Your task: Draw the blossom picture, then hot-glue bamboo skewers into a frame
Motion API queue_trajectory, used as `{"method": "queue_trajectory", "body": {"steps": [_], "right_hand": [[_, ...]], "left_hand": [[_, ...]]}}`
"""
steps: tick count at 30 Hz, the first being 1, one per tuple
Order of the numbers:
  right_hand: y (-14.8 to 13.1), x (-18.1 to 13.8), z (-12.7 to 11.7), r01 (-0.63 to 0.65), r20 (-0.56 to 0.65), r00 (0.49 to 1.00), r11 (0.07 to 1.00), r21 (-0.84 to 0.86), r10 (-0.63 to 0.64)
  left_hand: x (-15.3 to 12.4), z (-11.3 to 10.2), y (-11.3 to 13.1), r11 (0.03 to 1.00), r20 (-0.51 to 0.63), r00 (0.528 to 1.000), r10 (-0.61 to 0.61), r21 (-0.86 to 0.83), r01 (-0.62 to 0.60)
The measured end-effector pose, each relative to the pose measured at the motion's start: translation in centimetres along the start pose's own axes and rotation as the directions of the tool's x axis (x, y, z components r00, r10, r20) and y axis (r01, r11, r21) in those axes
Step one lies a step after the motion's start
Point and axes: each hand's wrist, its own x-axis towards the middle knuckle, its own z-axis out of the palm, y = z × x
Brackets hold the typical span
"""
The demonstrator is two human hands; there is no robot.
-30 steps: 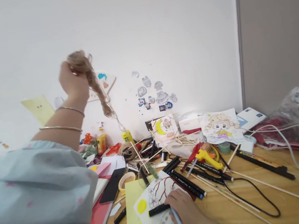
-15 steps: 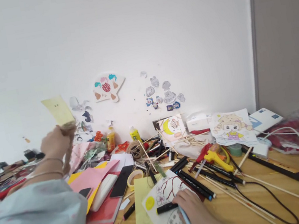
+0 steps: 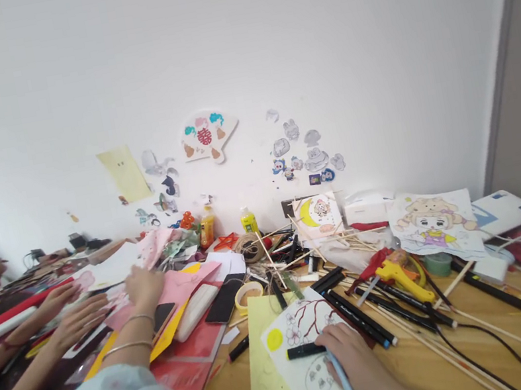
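Note:
My right hand [image 3: 352, 355] rests on a white drawing sheet [image 3: 298, 350] with a red branch and a yellow dot, which lies on yellow paper [image 3: 266, 382]. Its fingers are closed round a light blue pen [image 3: 345, 387]. A black marker [image 3: 305, 351] lies on the sheet, touching the fingertips. My left hand [image 3: 143, 288], with two thin bangles on the wrist, is down on a pink paper sheet [image 3: 189, 280] at the left. I see only its back; the fingers curl away out of sight. A dark phone [image 3: 226, 298] and a tape roll [image 3: 248, 293] lie just to its right.
Other people's hands [image 3: 78, 321] reach over papers at the far left. The wooden table [image 3: 474, 352] is strewn with black markers [image 3: 363, 318], wooden sticks, a yellow glue gun [image 3: 400, 274] with its black cord, twine [image 3: 249, 247], bottles and coloured drawings. Paper cut-outs are stuck to the white wall.
My left hand came down from head height, where it held a tan fibrous bundle, to the pink paper; the bundle is out of sight. The view swung left. My right hand stayed put.

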Motion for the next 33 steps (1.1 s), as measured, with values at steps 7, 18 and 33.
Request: {"method": "queue_trajectory", "body": {"steps": [7,18,33], "right_hand": [[-0.4,0.2,-1.0,-0.043,-0.029,0.999,0.999,0.024,0.044],[1.9,0.5,-2.3,0.016,-0.308,0.951,0.999,-0.03,-0.025],[0.7,-0.4,-2.1,-0.241,-0.079,0.922,0.722,0.649,0.379]], "left_hand": [[-5.4,7.2,6.3,0.898,0.196,0.886,0.42,-0.226,-0.376],[-15.8,12.5,13.4,0.61,0.317,0.528,0.788,-0.521,-0.597],[-17.1,13.0,11.5,0.231,0.264,0.018,0.964,-0.804,-0.547]]}}
